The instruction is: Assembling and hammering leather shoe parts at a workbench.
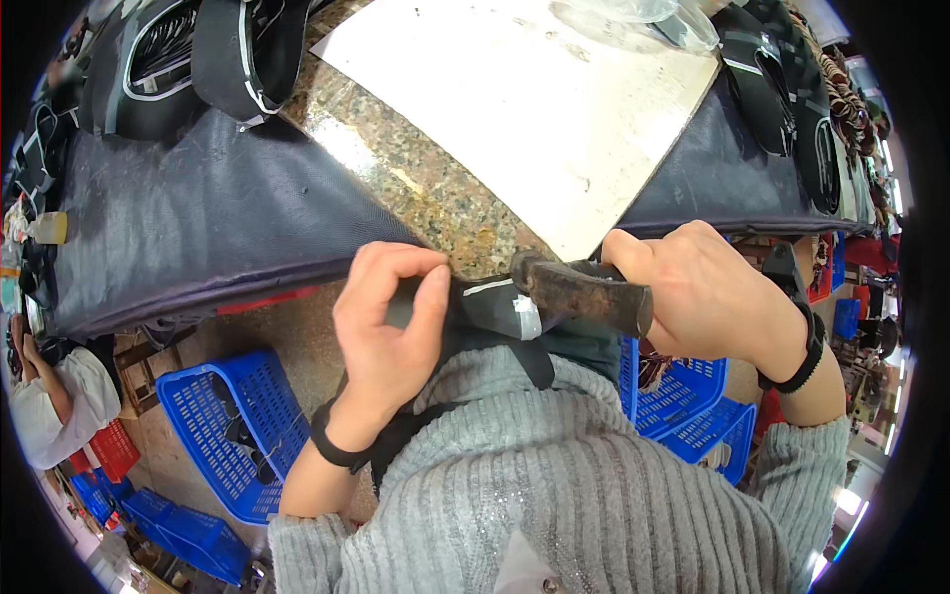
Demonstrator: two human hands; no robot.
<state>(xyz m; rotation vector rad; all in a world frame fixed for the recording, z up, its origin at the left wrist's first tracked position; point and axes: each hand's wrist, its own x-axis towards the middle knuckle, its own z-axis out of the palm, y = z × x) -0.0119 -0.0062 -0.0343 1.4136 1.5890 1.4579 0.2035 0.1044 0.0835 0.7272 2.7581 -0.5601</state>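
Left hand (388, 319) pinching a black strap piece (487, 309) against the bench (435, 188) edge. Right hand (705, 292) clenched around a rusty hammer (579, 290), head touching the strap piece.

1. A clear plastic bag (633, 15) lies crumpled at the far edge of the tabletop (435, 188), at the top of the view. It rests on a pale sheet and partly overlaps the dark goods to its right.
2. A small bottle (45, 228) with a yellowish body lies at the far left, on the dark cloth. It is too small to tell whether it carries a label.
3. A narrow white tag (490, 288) shows on the dark piece at the near edge of the tabletop, between the two hands. Its print cannot be made out.
4. No signs or screens show anywhere in the view.
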